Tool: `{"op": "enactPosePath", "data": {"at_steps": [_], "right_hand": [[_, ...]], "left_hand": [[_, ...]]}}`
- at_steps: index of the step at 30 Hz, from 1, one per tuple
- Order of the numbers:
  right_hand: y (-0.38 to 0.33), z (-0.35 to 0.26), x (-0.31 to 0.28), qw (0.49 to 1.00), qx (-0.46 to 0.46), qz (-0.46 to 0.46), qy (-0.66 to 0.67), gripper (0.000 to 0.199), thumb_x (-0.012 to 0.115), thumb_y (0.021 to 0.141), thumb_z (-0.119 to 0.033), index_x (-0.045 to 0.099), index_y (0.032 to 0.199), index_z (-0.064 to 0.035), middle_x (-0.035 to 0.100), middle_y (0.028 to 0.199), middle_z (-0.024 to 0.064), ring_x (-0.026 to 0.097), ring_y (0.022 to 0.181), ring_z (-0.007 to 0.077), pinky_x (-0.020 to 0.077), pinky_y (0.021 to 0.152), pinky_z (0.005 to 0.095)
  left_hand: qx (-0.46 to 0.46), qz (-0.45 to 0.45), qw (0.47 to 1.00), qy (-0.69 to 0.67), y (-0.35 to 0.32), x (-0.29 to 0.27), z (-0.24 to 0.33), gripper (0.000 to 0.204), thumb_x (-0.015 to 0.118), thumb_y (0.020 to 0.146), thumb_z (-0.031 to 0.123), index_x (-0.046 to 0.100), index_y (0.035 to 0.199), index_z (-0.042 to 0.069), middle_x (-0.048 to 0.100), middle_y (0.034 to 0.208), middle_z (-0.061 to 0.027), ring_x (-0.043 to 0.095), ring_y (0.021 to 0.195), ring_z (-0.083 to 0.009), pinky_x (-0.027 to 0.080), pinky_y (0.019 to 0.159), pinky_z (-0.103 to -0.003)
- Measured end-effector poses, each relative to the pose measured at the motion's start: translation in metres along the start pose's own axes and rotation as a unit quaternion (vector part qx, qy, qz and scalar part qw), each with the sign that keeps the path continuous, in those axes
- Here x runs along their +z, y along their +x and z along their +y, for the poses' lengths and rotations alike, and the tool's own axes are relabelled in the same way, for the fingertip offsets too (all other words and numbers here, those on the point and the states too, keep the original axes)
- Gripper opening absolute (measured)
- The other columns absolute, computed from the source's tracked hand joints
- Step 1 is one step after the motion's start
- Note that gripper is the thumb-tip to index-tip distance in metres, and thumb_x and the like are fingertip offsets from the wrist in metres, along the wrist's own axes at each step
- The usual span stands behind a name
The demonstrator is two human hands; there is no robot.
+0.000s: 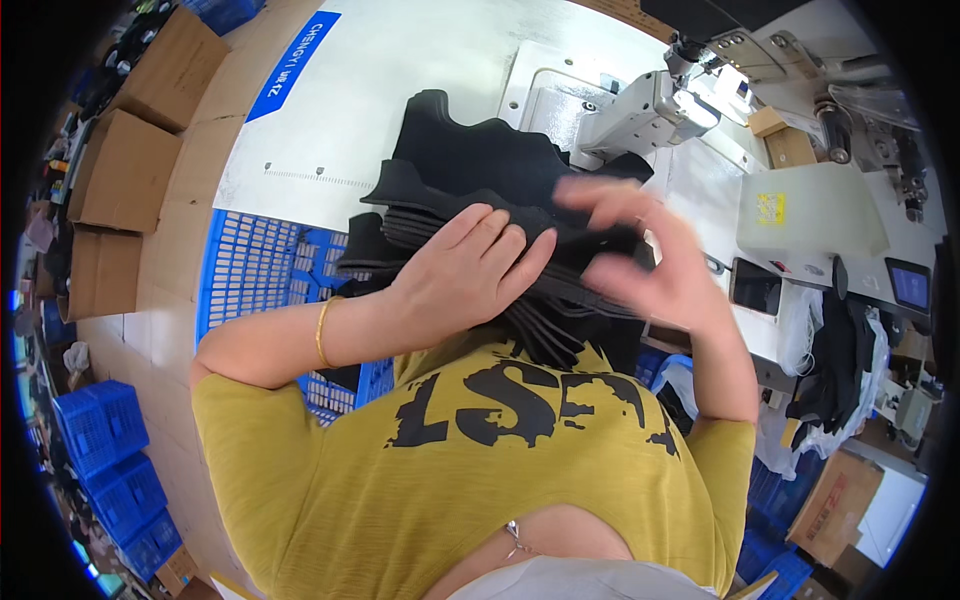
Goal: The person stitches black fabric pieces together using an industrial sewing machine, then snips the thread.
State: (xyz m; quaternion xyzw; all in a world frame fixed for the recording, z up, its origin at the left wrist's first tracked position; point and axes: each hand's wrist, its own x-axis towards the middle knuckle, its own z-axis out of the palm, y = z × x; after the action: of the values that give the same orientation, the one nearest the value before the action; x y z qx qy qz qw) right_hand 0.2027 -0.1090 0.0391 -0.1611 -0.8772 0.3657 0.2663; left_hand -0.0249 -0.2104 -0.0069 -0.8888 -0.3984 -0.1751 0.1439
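Observation:
Several black fabric pieces (pixel 470 150) lie layered in a wavy stack on the near part of the white sewing table, their edges hanging over toward my body. My left hand (pixel 470 262) is laid across the upper layers, its fingers bent over the cloth; the thumb is hidden. My right hand (pixel 640 245), smeared by motion, is raised over the stack's right side. Its thumb and fingers are apart, with nothing visible between them. Just beyond the cloth stands the white sewing machine arm (pixel 650 115).
A blue basket (pixel 225 270) sits below the table's left edge. Cardboard boxes (pixel 125 170) and stacked blue crates (pixel 100 420) stand farther left. To the right are a pale machine housing (pixel 810 215), a small screen (pixel 908 283) and hanging black cloth (pixel 830 350).

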Motion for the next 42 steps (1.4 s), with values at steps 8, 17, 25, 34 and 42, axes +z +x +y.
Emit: {"op": "enactPosePath", "data": {"at_steps": [8, 17, 25, 34, 42], "right_hand": [[0.084, 0.065, 0.024, 0.946, 0.192, -0.113, -0.236, 0.077, 0.076, 0.077, -0.039, 0.047, 0.131, 0.0074, 0.056, 0.128, 0.0252, 0.056, 0.119, 0.0350, 0.0437, 0.102, 0.0392], [0.106, 0.121, 0.023, 0.930, 0.263, -0.175, -0.188, 0.066, 0.084, 0.063, -0.040, 0.064, 0.101, 0.0104, 0.068, 0.092, 0.0254, 0.068, 0.091, 0.0336, 0.0534, 0.081, 0.0395], [0.102, 0.087, 0.014, 0.951, 0.222, 0.036, -0.211, 0.058, 0.075, 0.072, -0.035, 0.060, 0.107, 0.0089, 0.067, 0.094, 0.0260, 0.067, 0.094, 0.0357, 0.0520, 0.083, 0.0407], [0.184, 0.029, 0.067, 0.945, 0.161, 0.129, 0.253, 0.042, 0.072, 0.084, -0.022, 0.060, 0.112, 0.0065, 0.068, 0.098, 0.0141, 0.068, 0.084, 0.0209, 0.0565, 0.073, 0.0314], [0.141, 0.067, 0.078, 0.978, 0.070, 0.117, -0.161, 0.063, 0.068, 0.083, -0.048, 0.060, 0.119, 0.0038, 0.058, 0.119, 0.0237, 0.058, 0.112, 0.0371, 0.0465, 0.096, 0.0437]], "left_hand": [[0.041, -0.028, 0.996, -0.075, 0.005, -0.001, -0.011, 0.051, 0.063, 0.070, 0.005, 0.055, 0.120, 0.006, 0.057, 0.109, -0.0121, 0.056, 0.098, -0.0273, 0.045, 0.086, -0.039], [-0.439, 0.118, 0.740, -0.496, -0.036, -0.060, -0.127, 0.043, 0.073, 0.080, 0.010, 0.059, 0.119, 0.001, 0.069, 0.111, -0.0126, 0.067, 0.101, -0.0225, 0.054, 0.088, -0.034], [-0.550, 0.162, 0.369, -0.732, -0.086, 0.015, -0.184, 0.038, 0.072, 0.087, 0.019, 0.063, 0.117, -0.002, 0.068, 0.112, -0.0134, 0.068, 0.099, -0.0224, 0.055, 0.088, -0.032], [-0.591, 0.200, 0.418, -0.660, -0.081, 0.027, -0.170, 0.067, 0.064, 0.092, 0.042, 0.049, 0.131, -0.010, 0.060, 0.126, -0.0182, 0.063, 0.110, -0.0241, 0.051, 0.095, -0.035], [-0.560, 0.206, 0.491, -0.635, -0.081, 0.030, -0.166, 0.047, 0.066, 0.090, 0.026, 0.057, 0.121, -0.008, 0.066, 0.115, -0.0165, 0.066, 0.103, -0.0232, 0.053, 0.091, -0.033]]}}
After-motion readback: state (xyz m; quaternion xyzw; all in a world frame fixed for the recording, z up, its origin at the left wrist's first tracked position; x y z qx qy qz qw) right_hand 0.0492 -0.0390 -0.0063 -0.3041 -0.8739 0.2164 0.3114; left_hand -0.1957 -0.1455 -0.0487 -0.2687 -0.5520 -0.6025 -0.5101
